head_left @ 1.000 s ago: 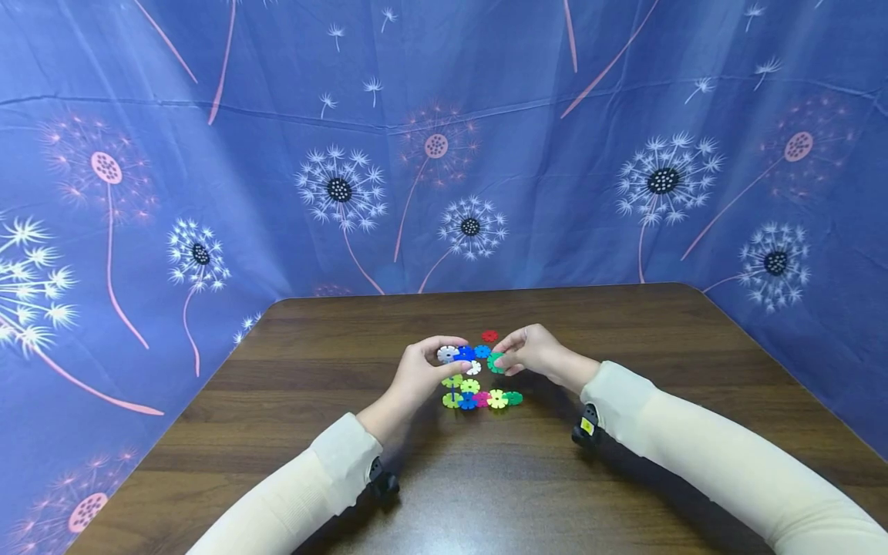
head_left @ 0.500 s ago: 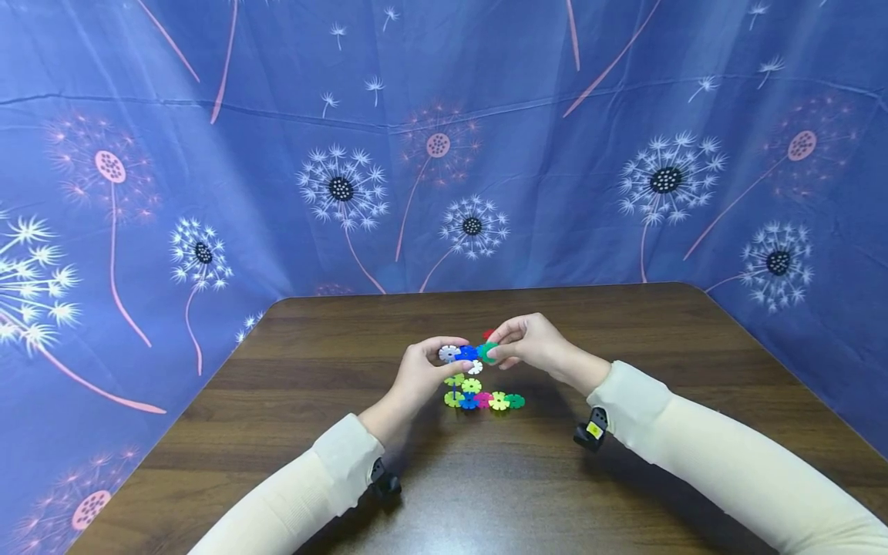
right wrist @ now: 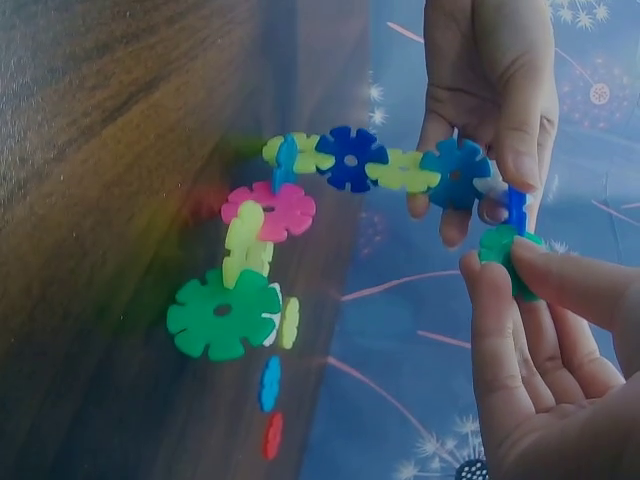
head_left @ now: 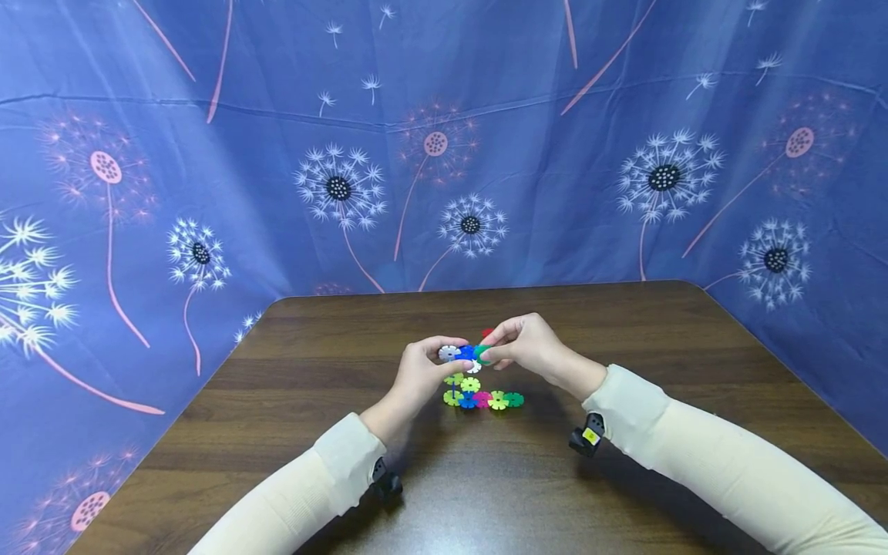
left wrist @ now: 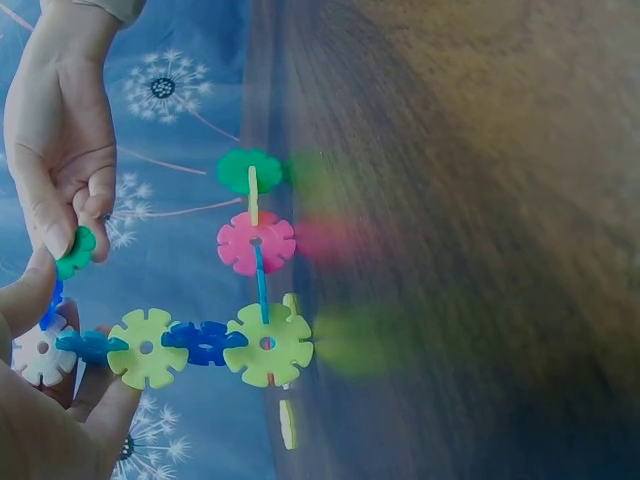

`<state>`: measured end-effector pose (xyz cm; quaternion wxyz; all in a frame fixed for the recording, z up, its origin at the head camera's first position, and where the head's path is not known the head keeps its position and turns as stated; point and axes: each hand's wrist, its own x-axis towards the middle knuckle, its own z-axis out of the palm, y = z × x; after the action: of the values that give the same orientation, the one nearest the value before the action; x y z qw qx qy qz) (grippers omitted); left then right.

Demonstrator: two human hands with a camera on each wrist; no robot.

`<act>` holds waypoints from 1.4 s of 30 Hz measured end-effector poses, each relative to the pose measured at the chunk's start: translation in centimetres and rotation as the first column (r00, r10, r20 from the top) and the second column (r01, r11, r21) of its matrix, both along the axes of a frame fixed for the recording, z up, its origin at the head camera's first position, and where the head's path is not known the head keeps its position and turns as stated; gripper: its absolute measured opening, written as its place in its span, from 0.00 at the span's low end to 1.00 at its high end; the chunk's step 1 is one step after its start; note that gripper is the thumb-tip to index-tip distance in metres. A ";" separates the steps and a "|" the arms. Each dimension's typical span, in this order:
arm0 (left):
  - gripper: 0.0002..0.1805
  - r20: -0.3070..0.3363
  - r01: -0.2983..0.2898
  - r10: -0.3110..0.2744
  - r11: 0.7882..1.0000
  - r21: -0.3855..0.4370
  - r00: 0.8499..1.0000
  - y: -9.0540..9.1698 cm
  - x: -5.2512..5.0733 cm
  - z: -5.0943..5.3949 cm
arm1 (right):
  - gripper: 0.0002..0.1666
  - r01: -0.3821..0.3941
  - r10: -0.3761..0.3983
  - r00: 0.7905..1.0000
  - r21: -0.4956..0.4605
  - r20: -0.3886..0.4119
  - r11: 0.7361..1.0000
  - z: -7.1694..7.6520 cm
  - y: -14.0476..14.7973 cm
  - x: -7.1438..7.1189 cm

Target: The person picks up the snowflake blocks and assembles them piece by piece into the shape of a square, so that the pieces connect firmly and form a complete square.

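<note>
My left hand (head_left: 416,379) holds the top of a joined structure of notched discs, its fingers curled round a white disc (head_left: 448,353) and a blue disc (head_left: 465,352). Between thumb and fingers my right hand (head_left: 533,348) pinches a green disc (right wrist: 511,262), which touches the blue disc (right wrist: 516,210) in the right wrist view. Below the left hand, a column of yellow-green and blue discs runs down to a bottom row with a pink disc (left wrist: 256,243) and another green disc (left wrist: 250,171). The fingers partly cover the upper discs.
Loose discs lie on the wooden table (head_left: 312,462) behind the structure, among them a red one (right wrist: 273,436) and a blue one (right wrist: 269,384). A patterned blue cloth (head_left: 541,154) hangs beyond the table's far edge.
My right hand has moved left with the green disc, bringing it from apart to against the blue disc. The left hand has stayed nearly still.
</note>
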<state>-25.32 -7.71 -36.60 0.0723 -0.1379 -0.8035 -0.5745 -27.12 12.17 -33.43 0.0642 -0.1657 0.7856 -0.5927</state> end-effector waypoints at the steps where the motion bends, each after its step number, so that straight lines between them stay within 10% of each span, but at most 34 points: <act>1: 0.18 -0.004 0.000 0.000 1.000 0.002 1.000 0.0 0.0 0.0 | 0.12 0.005 -0.005 1.000 -0.003 -0.004 1.000 0.0 0.0 0.1; 15: 0.17 -0.020 -0.014 0.013 1.000 -0.023 1.000 0.3 0.1 0.2 | 0.12 0.058 -0.059 0.998 -0.020 -0.031 0.998 -0.1 -0.5 0.4; 25: 0.17 -0.024 0.172 -0.174 0.984 -0.054 0.985 0.1 -0.6 0.7 | 0.13 0.028 -0.028 1.000 -0.042 -0.004 0.999 0.2 -0.3 0.2; 42: 0.12 -0.043 0.081 -0.082 0.996 -0.031 0.996 0.3 -1.5 0.7 | 0.16 -0.032 0.032 0.999 0.007 0.031 0.999 0.5 2.0 -0.7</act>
<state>-26.81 -7.41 -35.92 0.0644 -0.1844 -0.8038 -0.5619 -27.85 14.13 -32.97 0.0865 -0.1686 0.7841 -0.5910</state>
